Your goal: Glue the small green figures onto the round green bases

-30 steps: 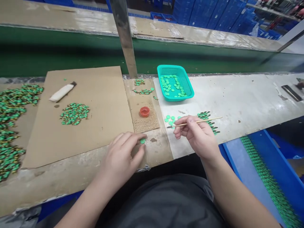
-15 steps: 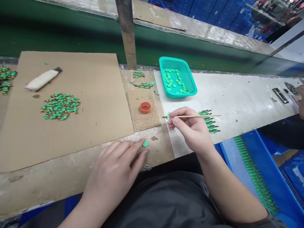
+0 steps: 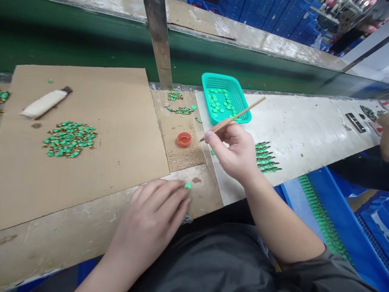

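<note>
My right hand point(image 3: 235, 150) pinches a thin paintbrush point(image 3: 240, 114) with a pale wooden handle. The dark bristle tip points left, above the speckled cardboard piece point(image 3: 174, 159) and just right of a small red cup point(image 3: 184, 140). Below, near the table's front edge, my left hand point(image 3: 158, 209) rests low with its fingertips against a small green disc point(image 3: 188, 185), which they partly cover. Another green disc point(image 3: 213, 152) lies on the white sheet beside my right hand.
A turquoise basket point(image 3: 247, 115) holds green discs. Green-and-gold pieces point(image 3: 71, 139) lie heaped on a cardboard sheet point(image 3: 133, 121), near a white tube point(image 3: 44, 104). Rows of green pieces point(image 3: 266, 157) lie on the right, with a blue tray point(image 3: 331, 198) below. Another person's hand point(image 3: 384, 134) shows at the right edge.
The brush has tilted, its handle end rising and its tip moving left toward the red cup. My left fingers have closed in over the green disc, which has shifted slightly right.
</note>
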Demonstrator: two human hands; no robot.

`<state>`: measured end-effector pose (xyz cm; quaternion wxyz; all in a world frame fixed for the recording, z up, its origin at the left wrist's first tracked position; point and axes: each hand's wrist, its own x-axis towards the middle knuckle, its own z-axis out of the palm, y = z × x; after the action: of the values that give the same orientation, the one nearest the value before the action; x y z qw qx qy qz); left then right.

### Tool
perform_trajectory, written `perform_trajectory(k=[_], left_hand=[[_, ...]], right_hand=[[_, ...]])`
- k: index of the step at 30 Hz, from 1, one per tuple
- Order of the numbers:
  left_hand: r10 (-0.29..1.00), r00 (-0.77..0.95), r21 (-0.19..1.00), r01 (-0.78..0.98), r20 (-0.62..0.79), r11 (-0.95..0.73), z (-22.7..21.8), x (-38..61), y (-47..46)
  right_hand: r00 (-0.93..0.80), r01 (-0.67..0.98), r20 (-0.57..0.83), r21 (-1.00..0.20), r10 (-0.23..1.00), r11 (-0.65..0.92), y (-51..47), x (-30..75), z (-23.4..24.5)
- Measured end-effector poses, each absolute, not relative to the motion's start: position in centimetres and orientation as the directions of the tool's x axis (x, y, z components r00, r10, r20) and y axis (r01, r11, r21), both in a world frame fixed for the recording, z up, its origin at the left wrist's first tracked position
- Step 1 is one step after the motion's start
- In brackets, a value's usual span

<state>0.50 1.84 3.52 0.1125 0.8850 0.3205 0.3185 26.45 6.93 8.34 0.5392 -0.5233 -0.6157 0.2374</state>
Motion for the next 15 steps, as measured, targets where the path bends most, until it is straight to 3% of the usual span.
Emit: perform_trajectory(k=[6,15], left_hand=[[0.574,0.652,0.312,0.483,0.495,-0.818,3.7,0.2,1.3],[0.573,0.663,0.285,0.499,0.483,-0.818,3.6,0.2,1.1]], right_hand=[[-0.013,0.557,0.557,-0.686,0.830,0.469,10.2,25.1,6.7],[-0.094,0.624,0.521,-0.634,0.849,0.458,10.6,24.7,5.7]])
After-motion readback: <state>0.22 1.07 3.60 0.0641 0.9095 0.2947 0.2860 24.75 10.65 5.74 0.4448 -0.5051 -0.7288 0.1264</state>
